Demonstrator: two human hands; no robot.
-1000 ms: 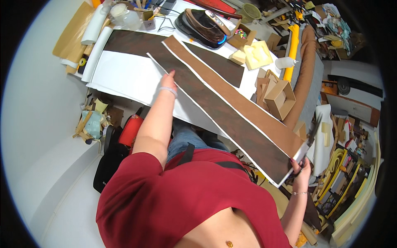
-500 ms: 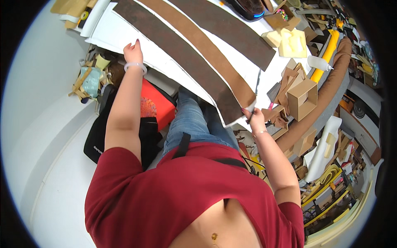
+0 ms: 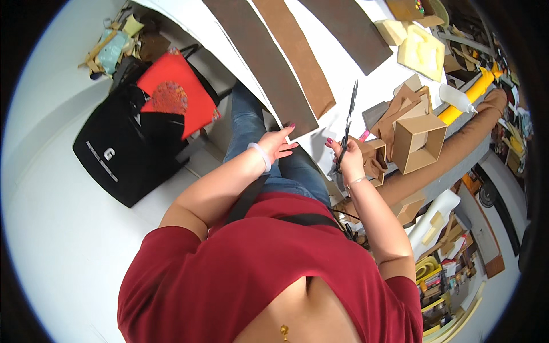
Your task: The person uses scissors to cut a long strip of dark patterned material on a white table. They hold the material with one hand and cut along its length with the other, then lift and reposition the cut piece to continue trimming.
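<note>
My left hand (image 3: 274, 148) is at the table's near edge, fingers spread, with a fingertip touching the near end of a long dark brown leather-like strip (image 3: 269, 74). My right hand (image 3: 350, 159) grips black-handled scissors (image 3: 349, 111), their blades pointing away from me over the white table surface (image 3: 337, 86). Beside the dark strip lies a lighter tan-brown strip (image 3: 300, 57), its near end slightly lifted at a corner. Farther right is a wider dark brown piece (image 3: 354, 34). All of them run toward the far side and out of the picture.
Open cardboard boxes (image 3: 420, 140) and brown scraps (image 3: 409, 103) crowd the right. Behind them are yellow foam blocks (image 3: 420, 51), a white squeeze bottle (image 3: 457, 98) and a long brown roll (image 3: 423, 166). A black chair (image 3: 120, 154) with a red bag (image 3: 177, 91) stands left.
My left hand has come from the table's left edge back to the dark strip's near end, its fingers spreading. The scissors have come away from the strips' ends. The whole view has shifted.
</note>
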